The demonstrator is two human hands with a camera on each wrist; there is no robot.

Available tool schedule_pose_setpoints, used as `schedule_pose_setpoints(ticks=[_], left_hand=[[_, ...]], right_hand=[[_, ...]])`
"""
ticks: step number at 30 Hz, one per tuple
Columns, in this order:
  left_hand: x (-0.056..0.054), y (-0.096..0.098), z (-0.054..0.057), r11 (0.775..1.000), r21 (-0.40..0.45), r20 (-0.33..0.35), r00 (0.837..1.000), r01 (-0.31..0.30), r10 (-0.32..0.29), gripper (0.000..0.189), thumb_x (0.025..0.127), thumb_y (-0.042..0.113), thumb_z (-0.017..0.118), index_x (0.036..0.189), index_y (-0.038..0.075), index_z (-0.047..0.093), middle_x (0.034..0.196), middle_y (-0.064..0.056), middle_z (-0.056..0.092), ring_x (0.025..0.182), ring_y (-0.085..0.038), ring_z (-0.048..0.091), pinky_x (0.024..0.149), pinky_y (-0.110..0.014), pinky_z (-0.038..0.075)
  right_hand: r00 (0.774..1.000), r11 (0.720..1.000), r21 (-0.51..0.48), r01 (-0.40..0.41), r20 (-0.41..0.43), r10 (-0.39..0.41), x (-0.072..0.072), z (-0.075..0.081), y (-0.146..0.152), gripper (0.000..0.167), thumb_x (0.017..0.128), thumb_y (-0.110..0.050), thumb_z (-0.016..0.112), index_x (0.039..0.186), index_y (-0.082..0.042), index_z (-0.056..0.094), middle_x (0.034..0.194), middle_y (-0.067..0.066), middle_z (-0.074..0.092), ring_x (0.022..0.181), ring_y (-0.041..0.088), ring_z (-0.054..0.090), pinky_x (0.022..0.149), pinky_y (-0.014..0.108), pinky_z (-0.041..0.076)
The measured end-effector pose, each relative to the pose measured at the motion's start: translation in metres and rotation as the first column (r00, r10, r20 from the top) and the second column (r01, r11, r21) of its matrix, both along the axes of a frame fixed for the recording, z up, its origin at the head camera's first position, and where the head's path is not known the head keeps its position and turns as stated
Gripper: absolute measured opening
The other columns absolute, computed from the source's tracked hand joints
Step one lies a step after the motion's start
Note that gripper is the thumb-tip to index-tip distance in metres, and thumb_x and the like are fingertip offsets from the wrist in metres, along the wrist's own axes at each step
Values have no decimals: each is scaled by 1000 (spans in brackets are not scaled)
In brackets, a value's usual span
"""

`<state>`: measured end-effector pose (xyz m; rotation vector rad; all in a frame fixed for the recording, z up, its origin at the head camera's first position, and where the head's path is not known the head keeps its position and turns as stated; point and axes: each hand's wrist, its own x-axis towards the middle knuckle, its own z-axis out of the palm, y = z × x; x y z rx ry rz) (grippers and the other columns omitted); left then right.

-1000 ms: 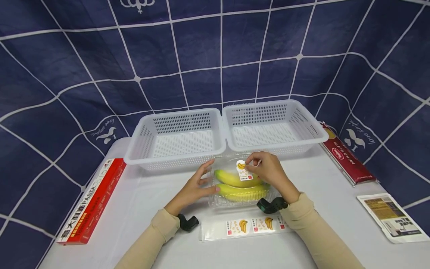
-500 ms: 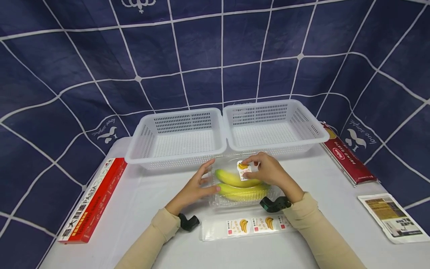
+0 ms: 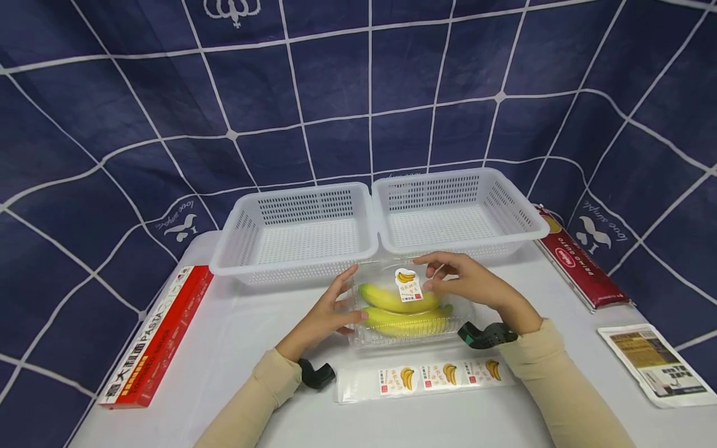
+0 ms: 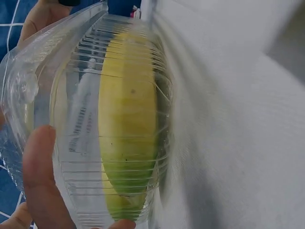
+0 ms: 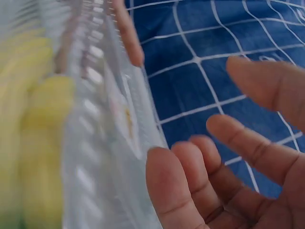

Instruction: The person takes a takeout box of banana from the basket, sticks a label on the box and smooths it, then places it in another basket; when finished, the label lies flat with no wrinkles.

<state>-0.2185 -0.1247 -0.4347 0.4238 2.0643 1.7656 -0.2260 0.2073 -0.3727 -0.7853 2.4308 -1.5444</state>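
Note:
A clear plastic clamshell box (image 3: 462, 311) lies in front of the baskets, with two yellow bananas (image 3: 404, 321) inside. On its lid sits a white banana-print sticker (image 3: 409, 287). My left hand (image 3: 323, 316) grips the box's left side, thumb at the near face and fingers spread along the side. My right hand (image 3: 478, 283) hovers at the lid's right part, beside the sticker; in the right wrist view its fingers (image 5: 167, 183) are bent loosely and hold nothing. Nearer to me lies a strip of banana stickers (image 3: 428, 378) on backing film.
Two white mesh baskets (image 3: 291, 269) (image 3: 518, 235) stand side by side behind the box. A red pasta box (image 3: 159, 336) lies at the left. At the right are a red packet (image 3: 582, 274) and a white pouch (image 3: 652, 361).
My right thumb and finger have come off the sticker, which stays on the lid, and the right hand has drawn back rightward. My left hand keeps its place on the box.

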Motion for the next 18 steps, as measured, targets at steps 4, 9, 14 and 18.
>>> schedule_pose_setpoints(ticks=[4, 9, 14, 18], left_hand=[[1, 1, 0, 1000, 12, 8, 1000, -4, 3, 97, 95, 9, 78, 174, 23, 23, 176, -29, 12, 155, -59, 27, 71, -41, 64], [0, 1, -2, 1000, 22, 7, 1000, -4, 4, 93, 94, 9, 79, 172, 20, 29, 176, -28, 14, 155, -60, 28, 69, -39, 64], [0, 1, -2, 1000, 19, 4, 1000, -8, 8, 91, 94, 9, 80, 170, 19, 31, 176, -27, 14, 154, -61, 28, 68, -39, 64], [-1, 1, -2, 1000, 15, -7, 1000, -12, 12, 90, 93, 9, 79, 170, 18, 32, 176, -27, 15, 154, -61, 28, 68, -40, 64]], right_hand=[[998, 992, -123, -20, 57, 28, 0, 7, 26, 41, 105, -2, 65, 143, 12, 58, 112, 16, 65, 97, 21, 67, 83, 32, 63], [998, 966, -257, 15, 56, -1, -4, 7, 63, 38, 107, 4, 57, 140, -12, 68, 113, 9, 70, 97, 20, 71, 84, 30, 63], [994, 907, -410, 96, 93, -63, -6, 3, 97, 46, 108, 9, 52, 133, -25, 74, 110, 2, 74, 97, 17, 73, 86, 28, 63], [987, 834, -528, 162, 106, -124, -7, -3, 120, 42, 110, 8, 51, 132, -17, 75, 108, 1, 74, 98, 15, 73, 85, 26, 63]])
